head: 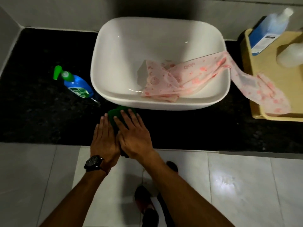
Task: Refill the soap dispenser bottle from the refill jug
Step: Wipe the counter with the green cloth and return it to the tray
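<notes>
A blue soap dispenser bottle (pixel 78 85) with a green pump stands on the black counter (pixel 41 115), left of the white basin (pixel 157 63). At the counter's front edge, just below the basin, lies a dark green object (pixel 115 117), likely the refill jug; most of it is hidden. My left hand (pixel 104 139), with a black watch on the wrist, rests flat against its left side. My right hand (pixel 133 135) lies flat over its top and right side. The fingers of both hands are stretched out, pressing on it.
A pink patterned cloth (pixel 188 79) lies in the basin and trails over its right rim onto a beige tray (pixel 255 89). That tray holds a blue-and-white bottle (pixel 265 31) and a white container (pixel 290 54). Below the counter are pale floor tiles and my dark shoes (pixel 146 203).
</notes>
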Demonstrator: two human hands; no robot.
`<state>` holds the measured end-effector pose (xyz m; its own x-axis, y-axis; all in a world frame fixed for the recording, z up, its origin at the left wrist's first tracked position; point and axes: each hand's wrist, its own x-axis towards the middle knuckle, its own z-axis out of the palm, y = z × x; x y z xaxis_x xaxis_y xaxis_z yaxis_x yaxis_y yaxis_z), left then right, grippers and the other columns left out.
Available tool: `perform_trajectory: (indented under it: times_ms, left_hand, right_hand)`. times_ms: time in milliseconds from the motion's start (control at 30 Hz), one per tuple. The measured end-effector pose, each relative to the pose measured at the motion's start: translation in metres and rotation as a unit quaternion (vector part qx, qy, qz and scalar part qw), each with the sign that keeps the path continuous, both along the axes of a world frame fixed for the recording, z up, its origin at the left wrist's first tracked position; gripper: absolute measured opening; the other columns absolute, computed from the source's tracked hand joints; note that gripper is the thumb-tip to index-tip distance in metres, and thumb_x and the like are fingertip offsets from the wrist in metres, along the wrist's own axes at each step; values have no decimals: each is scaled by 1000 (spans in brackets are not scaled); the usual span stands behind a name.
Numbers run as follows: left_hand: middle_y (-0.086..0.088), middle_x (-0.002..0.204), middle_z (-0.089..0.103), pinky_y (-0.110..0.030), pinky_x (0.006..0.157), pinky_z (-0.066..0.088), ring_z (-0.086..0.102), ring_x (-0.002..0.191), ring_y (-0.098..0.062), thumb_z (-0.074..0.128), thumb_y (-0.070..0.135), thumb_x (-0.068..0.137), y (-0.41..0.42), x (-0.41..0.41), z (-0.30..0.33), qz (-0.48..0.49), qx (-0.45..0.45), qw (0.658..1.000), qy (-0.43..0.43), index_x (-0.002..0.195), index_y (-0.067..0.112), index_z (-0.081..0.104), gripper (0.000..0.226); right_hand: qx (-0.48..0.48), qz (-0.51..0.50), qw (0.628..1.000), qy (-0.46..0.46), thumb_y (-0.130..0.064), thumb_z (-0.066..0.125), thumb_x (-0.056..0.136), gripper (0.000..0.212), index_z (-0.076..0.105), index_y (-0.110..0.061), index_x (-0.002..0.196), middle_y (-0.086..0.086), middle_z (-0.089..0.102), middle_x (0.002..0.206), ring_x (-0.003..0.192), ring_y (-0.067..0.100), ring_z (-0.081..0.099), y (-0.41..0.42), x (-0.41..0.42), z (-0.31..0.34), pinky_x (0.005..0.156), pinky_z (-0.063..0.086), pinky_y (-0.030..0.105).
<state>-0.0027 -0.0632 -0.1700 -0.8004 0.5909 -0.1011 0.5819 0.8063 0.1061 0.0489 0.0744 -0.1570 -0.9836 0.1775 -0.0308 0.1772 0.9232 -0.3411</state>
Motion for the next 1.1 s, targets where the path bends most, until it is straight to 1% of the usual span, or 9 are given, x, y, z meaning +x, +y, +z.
perform_trajectory:
  times_ms: [100,267,400,567,633,733,800,933,1100]
  left_hand:
    - [-17,167,12,-41,127,8,10,156,-28,22,34,102,4,2,-1,14,31,999,6,157,-1,13,66]
    - [-15,168,9,-35,127,-2,9,156,-28,16,40,102,5,1,-1,20,23,1000,2,157,2,8,67]
    - [-15,168,9,-37,127,0,9,156,-28,15,40,102,7,1,0,26,25,999,-3,157,1,10,68]
    - [-14,168,8,-39,127,2,8,156,-26,14,42,102,9,2,2,27,39,999,-5,158,3,10,68]
    - [-13,168,8,-40,127,4,7,156,-25,15,41,102,10,3,1,33,38,999,-2,158,4,10,67]
    - [-12,168,7,-41,127,6,7,156,-25,15,40,102,10,3,0,36,37,999,0,158,5,10,66]
    - [-13,168,7,-42,127,8,6,156,-25,14,40,102,9,2,-2,32,27,999,0,158,4,9,66]
    - [-14,168,9,-43,127,9,8,156,-26,15,39,102,9,1,0,31,21,999,-3,158,3,11,66]
    - [-19,166,12,-46,126,14,13,155,-31,19,35,101,10,3,7,28,21,999,2,156,-3,14,67]
  right_hand:
    - [20,6,1000,-9,-40,36,102,57,37,-26,157,4,29,168,158,26,16,25,21,2,130,13,48]
    - [41,-116,992,-31,-39,39,101,58,37,-26,157,2,25,170,160,24,12,99,91,7,130,14,48]
    - [47,-211,976,-42,-31,41,100,57,43,-18,155,9,33,166,157,30,22,172,134,13,128,20,52]
    - [75,-326,939,-78,-23,47,106,57,32,-13,160,15,24,169,158,35,14,262,154,22,128,14,55]
    - [68,-367,924,-80,-26,46,106,57,31,-12,160,16,23,169,158,37,13,273,150,21,127,14,57]
    - [39,-422,903,-65,-29,50,105,61,32,-9,159,19,21,169,158,40,11,239,134,17,127,13,57]
    - [40,-398,915,-54,-32,52,103,63,34,-9,158,20,22,168,157,41,13,192,120,13,127,14,56]
    - [26,-298,954,-34,-44,40,100,67,29,-17,161,13,20,170,159,35,9,84,88,9,129,13,52]
    - [-2,-129,991,-34,-45,36,99,66,31,-20,159,11,21,170,160,32,9,6,24,12,129,13,51]
